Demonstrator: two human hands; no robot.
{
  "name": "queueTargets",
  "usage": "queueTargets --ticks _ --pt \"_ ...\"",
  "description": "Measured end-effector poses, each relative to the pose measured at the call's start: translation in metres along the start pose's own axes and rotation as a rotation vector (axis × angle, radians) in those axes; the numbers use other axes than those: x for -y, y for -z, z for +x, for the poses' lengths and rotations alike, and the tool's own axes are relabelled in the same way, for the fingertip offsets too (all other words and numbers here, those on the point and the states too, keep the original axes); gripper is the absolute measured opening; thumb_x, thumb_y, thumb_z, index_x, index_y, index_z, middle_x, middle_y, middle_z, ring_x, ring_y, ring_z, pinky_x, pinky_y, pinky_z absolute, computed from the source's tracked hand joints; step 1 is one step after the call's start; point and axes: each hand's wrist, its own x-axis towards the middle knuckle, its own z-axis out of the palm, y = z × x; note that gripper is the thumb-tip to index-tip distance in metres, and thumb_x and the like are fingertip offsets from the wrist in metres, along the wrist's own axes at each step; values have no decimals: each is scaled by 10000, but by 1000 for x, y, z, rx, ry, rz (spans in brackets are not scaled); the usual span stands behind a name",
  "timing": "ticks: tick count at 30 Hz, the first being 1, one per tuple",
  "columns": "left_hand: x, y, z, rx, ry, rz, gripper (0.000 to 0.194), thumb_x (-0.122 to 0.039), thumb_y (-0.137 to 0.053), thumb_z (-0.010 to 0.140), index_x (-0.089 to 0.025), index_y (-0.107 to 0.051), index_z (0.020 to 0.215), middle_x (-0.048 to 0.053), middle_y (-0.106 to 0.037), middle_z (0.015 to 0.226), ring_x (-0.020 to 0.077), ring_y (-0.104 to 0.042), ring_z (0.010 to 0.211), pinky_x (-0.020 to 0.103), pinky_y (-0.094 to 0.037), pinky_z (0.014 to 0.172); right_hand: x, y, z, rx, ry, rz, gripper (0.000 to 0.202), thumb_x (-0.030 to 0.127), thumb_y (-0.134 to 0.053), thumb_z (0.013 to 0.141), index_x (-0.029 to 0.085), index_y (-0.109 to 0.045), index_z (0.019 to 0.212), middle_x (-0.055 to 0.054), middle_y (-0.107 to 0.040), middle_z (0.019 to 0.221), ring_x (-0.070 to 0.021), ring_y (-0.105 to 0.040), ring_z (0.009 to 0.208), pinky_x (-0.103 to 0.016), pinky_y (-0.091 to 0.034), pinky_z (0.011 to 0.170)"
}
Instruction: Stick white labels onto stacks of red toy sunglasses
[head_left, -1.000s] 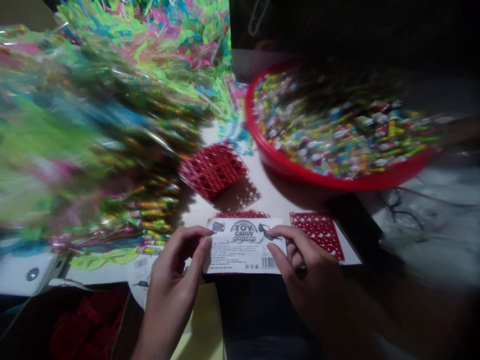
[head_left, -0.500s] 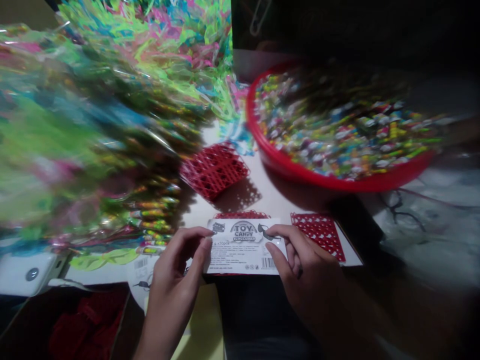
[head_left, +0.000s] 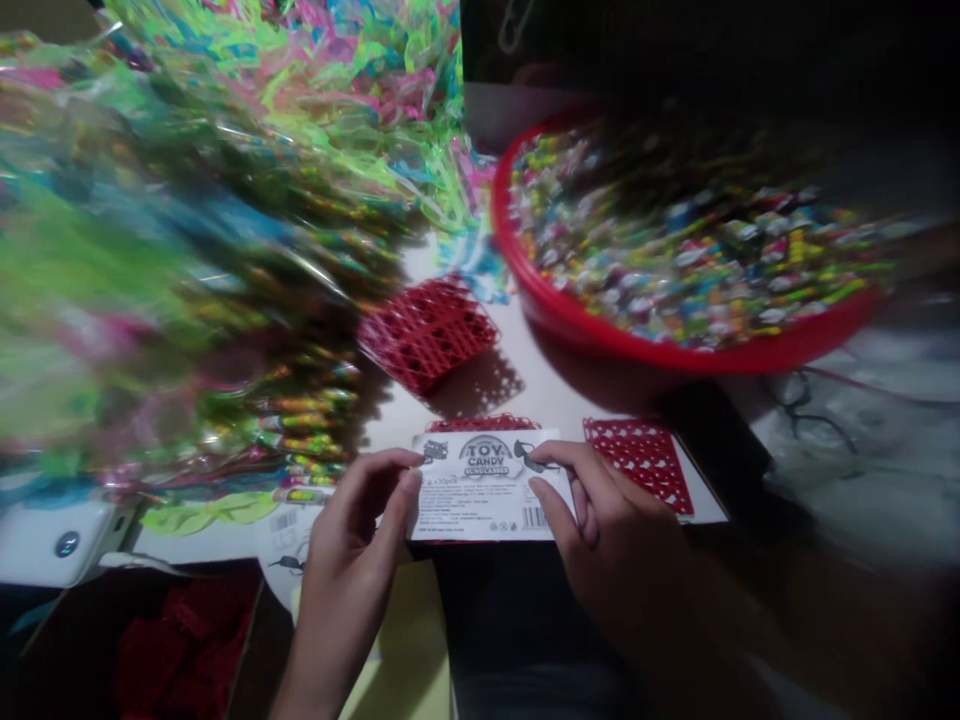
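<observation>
A white printed paper label [head_left: 472, 505] reading "Toy Candy Sunglasses" lies spread between my hands at the table's front edge. At its left edge, my left hand [head_left: 356, 530] pinches it with thumb and index finger. My right hand [head_left: 611, 520] holds the right side, its thumb and index finger on the printed face and the other fingers curled. Behind the label, a strip of red mesh [head_left: 487, 424] shows above its top edge; the rest is hidden. Another red mesh piece [head_left: 641, 465] rests flat just right of my right hand. Farther back stands a folded red lattice piece [head_left: 427, 335].
A big red basin [head_left: 529, 285] full of small wrapped candies stands at back right. Bagged candy tubes [head_left: 307, 430] and colourful plastic [head_left: 360, 90] pile up on the left. A white device [head_left: 56, 540] and a box with red pieces [head_left: 187, 640] are at lower left.
The label and both hands appear very slightly higher in the view. The grip on the label looks the same.
</observation>
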Motion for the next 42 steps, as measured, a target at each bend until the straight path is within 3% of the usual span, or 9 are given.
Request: queueTargets --ticks 5,9,16,21,27,30,33,38,42 --pt "4 0 0 7 12 0 133 -417 -797 991 -310 -797 1071 -18 -807 1071 154 -744 960 173 -568 779 -2 -2 -1 5 41 -15 228 240 -567 1069 252 -676 1269 -50 -857 1140 -255 -853 985 -352 -638 784" --pt "8 0 -2 -4 28 -3 132 -424 -808 994 -325 -802 1081 -26 -805 1125 162 -732 1057 177 -553 869 -2 -9 -3 -3 -94 103 279 238 -578 1058 239 -672 1321 -88 -849 1179 -281 -841 1070 -385 -645 855" --pt "8 0 -6 -15 73 -10 210 -492 -842 957 -339 -808 1096 -10 -792 1153 175 -720 1003 166 -546 698 0 -18 -8 -23 -163 150 368 299 -567 1064 207 -599 1418 -126 -823 1098 -285 -846 944 -421 -669 823" --pt "2 1 -15 20 108 -48 273 -433 -885 931 -376 -792 1182 -11 -793 1216 175 -747 1049 163 -611 822 -2 -18 -9 -4 -187 214 373 299 -590 1061 233 -582 1428 -120 -818 1135 -278 -847 963 -411 -694 806" --pt "-9 4 -29 -31 69 -104 245 -384 -904 917 -405 -814 1143 -27 -808 1236 146 -755 997 127 -617 819 2 -4 -22 -113 -97 114 401 388 -644 1070 312 -562 1455 -83 -802 1203 -237 -830 913 -346 -693 733" --pt "-13 8 -34 -80 65 -179 341 -375 -946 870 -444 -818 1179 -34 -827 1244 137 -762 863 160 -654 769 1 7 -27 -143 -23 14 378 469 -612 1081 325 -579 1429 -84 -810 1193 -229 -828 824 -302 -659 584" --pt "-17 11 -36 -108 87 -257 525 -362 -982 823 -509 -793 1291 -38 -843 1282 142 -787 813 215 -692 779 -7 14 -29 -195 60 -71 369 493 -598 1080 308 -595 1400 -89 -829 1160 -234 -837 796 -291 -682 570" --pt "-27 9 -41 -22 255 -382 429 -476 -1011 759 -328 -897 1146 56 -902 1163 289 -862 1059 283 -713 858 -20 16 -37 -162 261 -121 466 476 -763 984 325 -629 1404 -59 -860 1138 -250 -875 855 -262 -725 612" --pt "-33 5 -50 -86 358 -470 441 -491 -1041 693 -208 -911 1006 98 -908 976 370 -871 998 395 -730 876 -13 14 -44 -150 126 70 480 450 -819 962 343 -663 1403 -60 -856 1243 -271 -887 933 -270 -743 665"
